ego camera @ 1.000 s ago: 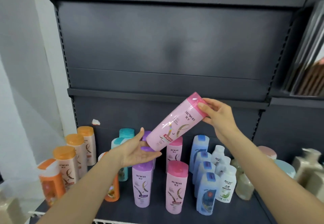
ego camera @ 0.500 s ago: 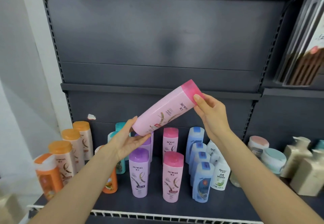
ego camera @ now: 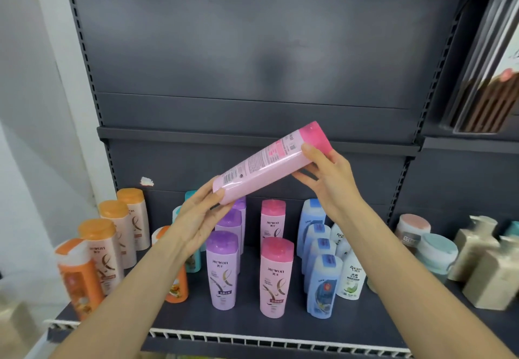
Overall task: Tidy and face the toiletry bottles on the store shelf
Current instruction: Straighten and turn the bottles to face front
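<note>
1. Pale pink plastic bottle with a darker pink cap point(ego camera: 266, 166) is in the air above the dark grey metal shelf point(ego camera: 247, 327), in front of the back panel, touching no other bottle.
2. Long axis runs diagonally: cap end up and to the right, base end down and to the left. The back label with small print and barcode faces the camera.
3. Right hand point(ego camera: 330, 183) holds the cap end; thumb lies on the upper face near the cap, fingers curl under the body.
4. Left hand point(ego camera: 200, 219) supports the base end, with the thumb tip on the base edge and the fingers fairly straight beneath it.
5. Below on the shelf, all upright: two pink Mewon bottles point(ego camera: 275, 277) in a file, purple-capped lilac bottles point(ego camera: 222, 271) to their left, blue bottles point(ego camera: 323, 285) to their right.
6. Orange-capped beige bottles point(ego camera: 112, 235) stand at far left; beige pump bottles point(ego camera: 488, 271) at far right.
</note>
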Demonstrator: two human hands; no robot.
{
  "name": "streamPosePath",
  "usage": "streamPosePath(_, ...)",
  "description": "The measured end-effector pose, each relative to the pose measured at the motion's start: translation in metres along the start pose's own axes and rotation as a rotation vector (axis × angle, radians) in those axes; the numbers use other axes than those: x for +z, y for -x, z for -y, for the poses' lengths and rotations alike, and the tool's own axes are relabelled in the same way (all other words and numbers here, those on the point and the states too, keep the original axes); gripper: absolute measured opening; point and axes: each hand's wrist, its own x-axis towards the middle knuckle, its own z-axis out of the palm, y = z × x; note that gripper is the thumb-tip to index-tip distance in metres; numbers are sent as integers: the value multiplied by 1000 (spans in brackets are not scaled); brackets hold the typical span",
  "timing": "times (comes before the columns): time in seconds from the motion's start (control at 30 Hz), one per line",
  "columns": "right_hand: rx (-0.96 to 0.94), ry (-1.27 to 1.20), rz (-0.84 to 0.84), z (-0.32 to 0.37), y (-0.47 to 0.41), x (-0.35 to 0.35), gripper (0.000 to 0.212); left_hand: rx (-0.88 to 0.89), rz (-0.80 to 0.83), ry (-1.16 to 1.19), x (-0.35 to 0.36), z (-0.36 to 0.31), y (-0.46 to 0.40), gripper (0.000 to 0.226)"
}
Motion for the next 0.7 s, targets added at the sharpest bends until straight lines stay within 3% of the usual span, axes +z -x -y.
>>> streamPosePath(0.13,-8,17,-33,3,-4,1,19,11,10,-80,-2,-4,-1,57)
streamPosePath(0.27,-29,-36,-59,-3,-4,1,31,79,25,-219,0,-10,0,56)
streamPosePath(0.47,-74,-28,-44,-4,0,7,35,324,64,-1098,5,-16,-1,63)
streamPosePath(0.53,-103,1,-23,-3,1,14,36,360,91,-1267,4,-12,-7,71)
streamPosePath(0.7,-85,108,20,0,-2,18,35,433,11,-1249,6,-3,-10,72)
